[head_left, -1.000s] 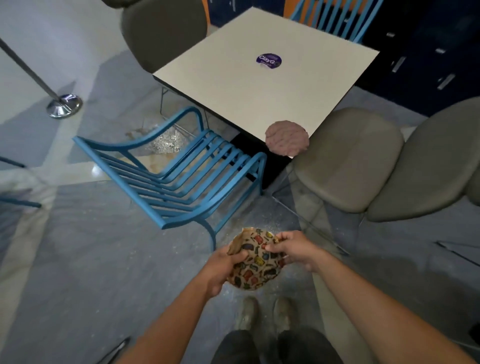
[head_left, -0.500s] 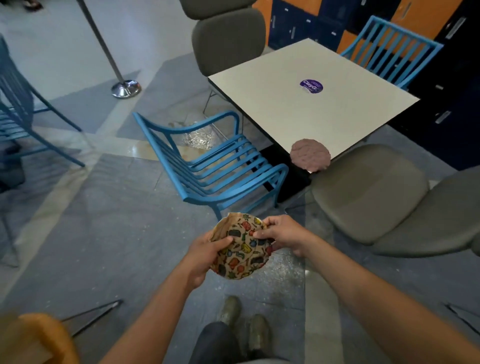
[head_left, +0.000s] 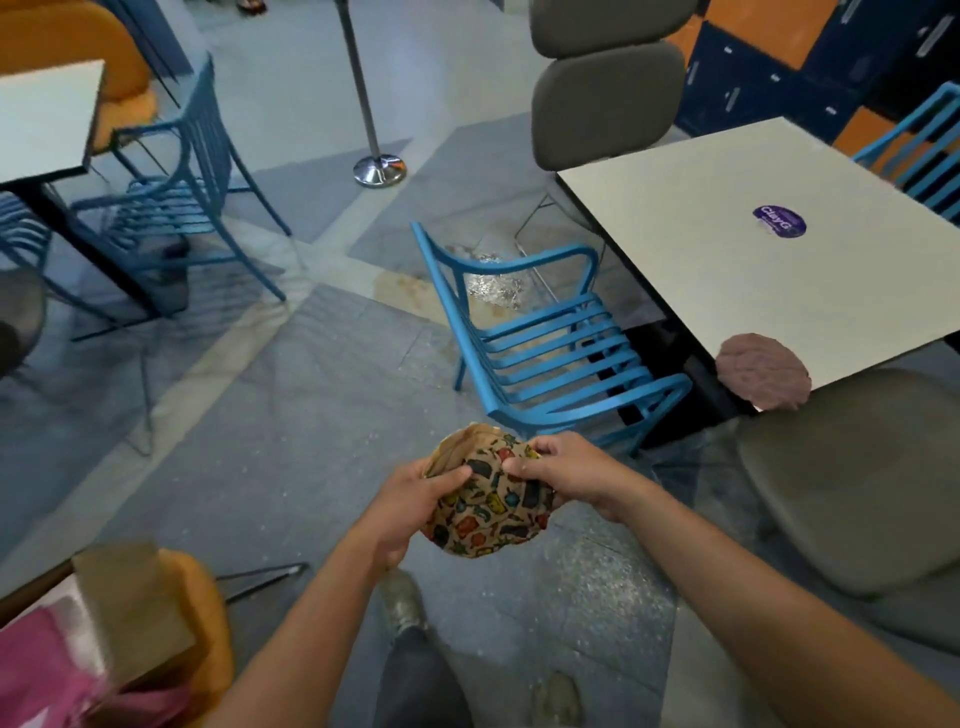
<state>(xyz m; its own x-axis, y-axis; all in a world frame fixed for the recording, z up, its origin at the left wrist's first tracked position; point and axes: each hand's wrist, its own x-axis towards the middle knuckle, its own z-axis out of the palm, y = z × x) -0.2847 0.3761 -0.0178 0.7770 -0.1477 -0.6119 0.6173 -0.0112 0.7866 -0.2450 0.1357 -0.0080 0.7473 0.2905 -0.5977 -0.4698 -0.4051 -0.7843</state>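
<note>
I hold a crumpled brown paper wrapper (head_left: 485, 512) printed with small coloured figures in front of me, above the floor. My left hand (head_left: 410, 506) grips its left side, thumb on top. My right hand (head_left: 563, 470) pinches its upper right edge with curled fingers. A white square table (head_left: 727, 234) stands at the right. On its near corner lies a round pinkish-brown patch (head_left: 762, 371), and a purple round sticker (head_left: 779, 220) sits near its middle.
A blue slatted chair (head_left: 550, 353) stands just ahead, with crumpled foil (head_left: 496, 286) on the stained floor behind it. Grey padded chairs (head_left: 852, 478) are at right and behind the table. A stanchion post (head_left: 376, 166), a second table (head_left: 44, 119) and blue chairs stand at left. An orange seat with a pink thing (head_left: 104, 649) is at lower left.
My view has swung left and back, so the table and blue chair now sit further right. Both hands keep hold of the wrapper in much the same grip.
</note>
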